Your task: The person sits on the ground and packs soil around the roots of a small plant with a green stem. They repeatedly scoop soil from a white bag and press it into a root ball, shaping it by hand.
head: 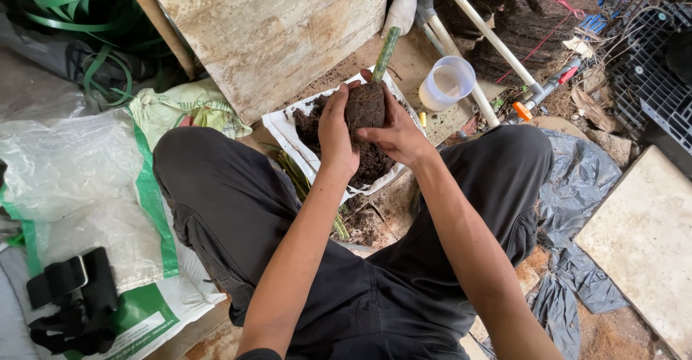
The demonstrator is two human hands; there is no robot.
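Root ball: a dark, rounded clump of soil and roots (365, 105), held up in the middle of the frame, just above centre, between both hands.
Stem: a cut green stalk (386, 54) rises from the top of the clump and leans toward the upper right; this is the plant's long axis, running from the hands toward the pale board.
Left hand: the left hand (336, 133) wraps the clump's left side, fingers curled and pressed against the soil, thumb at the front.
Right hand: the right hand (398, 135) cups the right and lower side, fingers closed onto the clump; both hands touch it, neither is nearer.
Below the clump: a white bag (282, 131) with its mouth folded open, loose dark soil (373, 164) inside, lies directly under the hands between the knees.
Edges: the bag's rim rings the clump on the left and far side; a pale board (274, 28) leans just beyond it, at the top of the frame.
Open room: a clear plastic cup (447, 82) stands to the upper right, near white pipes (483, 32); bare ground lies between cup and bag.
Further out: a green-and-white sack (108, 209) at the left, dark plastic sheeting (577, 187) at the right, a pale slab (645, 245) at the lower right.
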